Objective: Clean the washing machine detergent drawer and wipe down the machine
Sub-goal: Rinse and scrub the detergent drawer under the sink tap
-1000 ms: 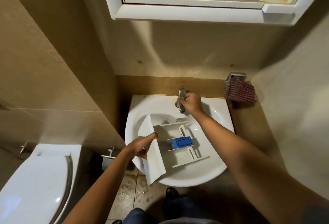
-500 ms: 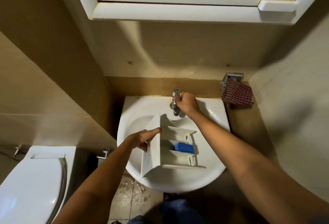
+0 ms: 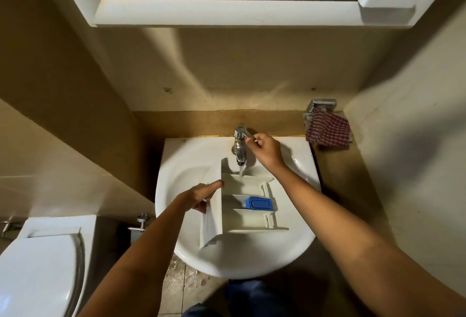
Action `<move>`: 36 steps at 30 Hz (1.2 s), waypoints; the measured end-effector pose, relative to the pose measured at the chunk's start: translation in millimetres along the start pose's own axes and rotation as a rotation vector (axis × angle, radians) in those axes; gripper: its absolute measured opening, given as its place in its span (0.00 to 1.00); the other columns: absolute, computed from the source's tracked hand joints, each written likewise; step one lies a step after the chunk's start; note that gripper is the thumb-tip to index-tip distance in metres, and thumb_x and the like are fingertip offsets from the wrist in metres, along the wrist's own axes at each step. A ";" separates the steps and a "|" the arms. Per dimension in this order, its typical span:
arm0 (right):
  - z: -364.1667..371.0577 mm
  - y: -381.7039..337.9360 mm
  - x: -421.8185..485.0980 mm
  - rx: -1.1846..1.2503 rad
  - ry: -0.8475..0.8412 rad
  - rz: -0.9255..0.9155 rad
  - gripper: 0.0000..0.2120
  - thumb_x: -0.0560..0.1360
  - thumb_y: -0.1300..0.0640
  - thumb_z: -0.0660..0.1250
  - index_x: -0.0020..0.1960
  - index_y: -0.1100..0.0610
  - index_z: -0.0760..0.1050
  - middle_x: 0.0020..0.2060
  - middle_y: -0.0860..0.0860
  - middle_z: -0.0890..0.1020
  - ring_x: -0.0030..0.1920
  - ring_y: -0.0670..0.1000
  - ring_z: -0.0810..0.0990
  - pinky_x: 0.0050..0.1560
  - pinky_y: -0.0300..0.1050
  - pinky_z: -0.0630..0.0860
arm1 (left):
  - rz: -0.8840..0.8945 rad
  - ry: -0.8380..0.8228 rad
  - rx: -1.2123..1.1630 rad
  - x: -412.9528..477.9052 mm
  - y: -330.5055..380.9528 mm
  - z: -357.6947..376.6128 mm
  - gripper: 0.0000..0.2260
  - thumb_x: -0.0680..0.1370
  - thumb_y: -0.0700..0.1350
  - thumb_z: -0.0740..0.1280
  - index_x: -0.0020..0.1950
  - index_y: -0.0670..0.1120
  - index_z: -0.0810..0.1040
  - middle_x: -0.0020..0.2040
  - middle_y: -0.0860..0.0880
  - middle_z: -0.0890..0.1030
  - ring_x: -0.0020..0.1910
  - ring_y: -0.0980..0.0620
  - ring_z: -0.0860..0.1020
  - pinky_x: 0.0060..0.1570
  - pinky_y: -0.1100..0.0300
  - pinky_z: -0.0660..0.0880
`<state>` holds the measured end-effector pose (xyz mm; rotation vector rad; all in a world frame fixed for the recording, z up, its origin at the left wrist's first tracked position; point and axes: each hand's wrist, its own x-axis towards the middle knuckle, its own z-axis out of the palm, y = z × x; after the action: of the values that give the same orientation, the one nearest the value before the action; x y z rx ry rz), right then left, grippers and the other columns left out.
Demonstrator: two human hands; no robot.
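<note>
Mostly white drawer (image 3: 212,216), blue insert (image 3: 259,203), under tap (image 3: 240,151)

White drawer (image 3: 213,205) fills the basin (image 3: 180,178); tap (image 3: 240,149) overhangs its back, seemingly close.

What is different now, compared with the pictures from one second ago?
The right hand moved up the tap to pinch its lever, and water now runs into the detergent drawer. The left hand turned the drawer square under the tap. Unchanged: its hold on the front panel, the blue insert, the checked cloth.
</note>
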<state>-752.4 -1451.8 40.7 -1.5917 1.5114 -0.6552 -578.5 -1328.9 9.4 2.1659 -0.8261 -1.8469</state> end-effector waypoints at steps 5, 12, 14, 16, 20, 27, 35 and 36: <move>12.3 32.3 -22.8 0.359 -0.096 0.368 0.09 0.78 0.61 0.63 0.41 0.62 0.77 0.30 0.53 0.80 0.30 0.50 0.77 0.32 0.38 0.74 | -0.007 0.020 -0.015 2.4 -0.8 -1.5 0.29 0.76 0.64 0.62 0.65 0.42 0.69 0.55 0.45 0.74 0.49 0.46 0.77 0.48 0.55 0.79; 40.6 47.0 -32.9 0.770 -0.266 0.759 0.11 0.80 0.67 0.56 0.59 0.69 0.72 0.60 0.64 0.77 0.62 0.60 0.76 0.61 0.47 0.74 | 0.014 0.285 -0.088 5.8 -8.7 14.9 0.33 0.71 0.68 0.65 0.58 0.38 0.74 0.54 0.42 0.79 0.48 0.44 0.80 0.43 0.54 0.81; 44.9 39.1 -29.2 0.867 -0.281 0.789 0.13 0.80 0.67 0.56 0.63 0.71 0.70 0.62 0.64 0.75 0.65 0.60 0.74 0.65 0.48 0.71 | 0.043 0.377 -0.126 5.2 -13.3 20.6 0.35 0.68 0.70 0.65 0.55 0.39 0.76 0.51 0.42 0.79 0.46 0.43 0.80 0.45 0.51 0.82; 48.0 34.2 -29.8 0.873 -0.366 0.779 0.15 0.80 0.68 0.55 0.66 0.71 0.68 0.63 0.63 0.74 0.66 0.59 0.73 0.65 0.47 0.71 | 0.078 0.427 -0.116 4.7 -16.4 23.8 0.33 0.66 0.71 0.65 0.49 0.40 0.77 0.47 0.43 0.80 0.46 0.43 0.80 0.49 0.47 0.81; 50.2 39.0 -30.0 0.794 -0.356 0.781 0.11 0.80 0.69 0.55 0.57 0.70 0.74 0.61 0.64 0.76 0.55 0.57 0.79 0.59 0.47 0.74 | 0.123 0.460 -0.129 3.0 -13.9 19.7 0.27 0.69 0.65 0.69 0.36 0.38 0.77 0.37 0.42 0.78 0.37 0.44 0.78 0.44 0.47 0.81; 48.5 41.3 -25.0 0.824 -0.291 0.806 0.07 0.78 0.66 0.62 0.43 0.65 0.75 0.40 0.57 0.80 0.41 0.51 0.79 0.40 0.38 0.79 | 0.101 0.293 -0.230 1.2 -11.1 14.3 0.22 0.70 0.60 0.71 0.43 0.40 0.79 0.43 0.46 0.79 0.37 0.47 0.79 0.33 0.58 0.80; 51.8 42.5 -14.3 0.911 -0.327 0.872 0.07 0.77 0.67 0.63 0.42 0.65 0.76 0.30 0.55 0.81 0.28 0.47 0.80 0.30 0.36 0.77 | 0.112 0.299 -0.182 1.1 -6.3 21.8 0.22 0.73 0.61 0.68 0.39 0.41 0.76 0.42 0.46 0.78 0.37 0.48 0.78 0.34 0.59 0.78; 52.8 42.7 -13.5 0.908 -0.298 0.858 0.08 0.78 0.68 0.61 0.41 0.65 0.75 0.27 0.54 0.80 0.25 0.46 0.78 0.27 0.35 0.75 | 0.117 0.315 -0.175 1.2 -5.9 24.1 0.22 0.73 0.62 0.68 0.38 0.42 0.75 0.41 0.46 0.78 0.37 0.47 0.77 0.36 0.58 0.78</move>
<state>-734.0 -1424.9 -20.4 -0.2754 1.2219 -0.4530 -599.6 -1319.4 0.5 2.1684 -0.6804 -1.4152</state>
